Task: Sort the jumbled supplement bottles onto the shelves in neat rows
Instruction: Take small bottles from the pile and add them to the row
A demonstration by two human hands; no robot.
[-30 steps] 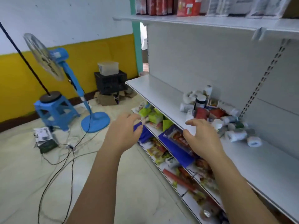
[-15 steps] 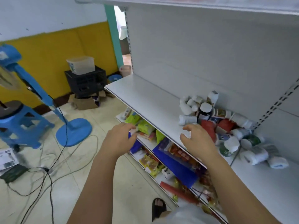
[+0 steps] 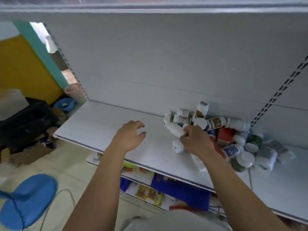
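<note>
Head view: the bottles point(image 3: 225, 135) lie in a messy heap at the back right of the white shelf point(image 3: 100, 124). The right hand point(image 3: 196, 142) is at the heap's left edge. Its curled fingers point(image 3: 187, 130) seem to pinch a lying white bottle point(image 3: 174, 129), but it is blurry. The left hand point(image 3: 129, 137) hangs over bare shelf, fingers loose, holding nothing.

Shop: slotted shelving point(image 3: 103, 129), stocked goods point(image 3: 146, 192)

The white shelf point(image 3: 106, 129) holds a messy pile of bottles point(image 3: 225, 135) on its right side. Most of them lie on their sides.
</note>
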